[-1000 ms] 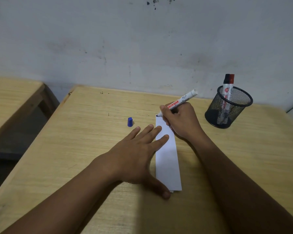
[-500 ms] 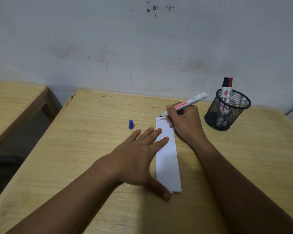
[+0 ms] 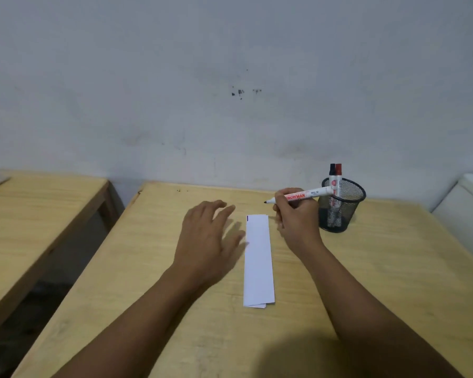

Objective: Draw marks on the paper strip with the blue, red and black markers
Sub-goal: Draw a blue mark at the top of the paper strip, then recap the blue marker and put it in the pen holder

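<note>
Though uncapped, marker (image 3: 303, 196) between fingers (image 3: 280, 199)

My paper strip (image 3: 258, 261) lies flat on the wooden table, a long narrow white piece running away from me, folded so that a lower layer peeks out at its near end. A short dark blue mark (image 3: 247, 218) sits at its far left corner, along the left edge. The uncapped blue marker (image 3: 302, 196) has a white barrel with red lettering and lies nearly level in the air beyond the strip's far end, tip pointing left, clear of the paper. The red marker (image 3: 338, 175) and black marker (image 3: 332, 174) stand upright side by side, capped, black to the left.
</note>
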A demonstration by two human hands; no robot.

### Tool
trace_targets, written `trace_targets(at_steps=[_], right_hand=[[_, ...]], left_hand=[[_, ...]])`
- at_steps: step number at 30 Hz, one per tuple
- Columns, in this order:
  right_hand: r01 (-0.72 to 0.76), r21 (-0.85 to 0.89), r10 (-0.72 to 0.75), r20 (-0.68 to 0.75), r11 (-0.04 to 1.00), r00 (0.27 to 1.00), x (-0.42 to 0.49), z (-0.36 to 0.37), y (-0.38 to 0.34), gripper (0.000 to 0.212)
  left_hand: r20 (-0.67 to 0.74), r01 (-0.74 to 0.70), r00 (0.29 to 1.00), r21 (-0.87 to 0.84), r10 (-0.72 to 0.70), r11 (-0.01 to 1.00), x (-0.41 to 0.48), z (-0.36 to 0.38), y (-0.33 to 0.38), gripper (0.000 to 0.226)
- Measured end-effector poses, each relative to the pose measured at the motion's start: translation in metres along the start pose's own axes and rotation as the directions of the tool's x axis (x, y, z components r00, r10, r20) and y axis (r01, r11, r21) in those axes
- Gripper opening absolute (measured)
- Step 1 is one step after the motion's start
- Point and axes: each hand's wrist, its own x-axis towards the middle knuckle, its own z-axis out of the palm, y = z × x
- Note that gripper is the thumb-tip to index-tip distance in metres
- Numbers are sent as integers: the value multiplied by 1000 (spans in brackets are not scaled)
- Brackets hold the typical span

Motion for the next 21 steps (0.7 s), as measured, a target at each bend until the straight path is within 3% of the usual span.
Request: trace_targets(at_steps=[3,6,8,9,10,12,13,15,21], right_hand=[[31,-51,-29,33,998,999,-16,-8,-23,21],[93,-95,-89,50,991,995,-30,-18,-46,19],[91,-57,-87,59,994,994,-37,-24,-58,19],[74,-1,-74,55,997,996,-40,-26,-63,21],[49,65,-52,49,997,997,-43,-27,-68,24],[17,166,-26,53,986,998,-50,-26,-81,26],[18,196,-31,61,981,998,-54,-25,-87,26],[36,230,-55,74,973,996,-63,-23,-100,27],[129,222,-150,81,966,985,-81,-25,-133,31]], left_hand=[[129,249,953,182,-274,951,15,-6,-12,42],[203,298,921,187,-334,936,17,-12,-16,29],[165,400,902,28,-399,916,17,-17,-13,17],[171,475,876,-143,-451,868,18,-23,-6,11],[197,520,854,-365,-482,772,21,-31,3,8],[269,507,836,-714,-479,483,27,-52,28,11],[304,492,837,-782,-456,382,30,-63,41,15],[343,479,846,-825,-408,301,34,-81,64,19],[322,416,887,-868,-332,272,40,-111,95,21]])
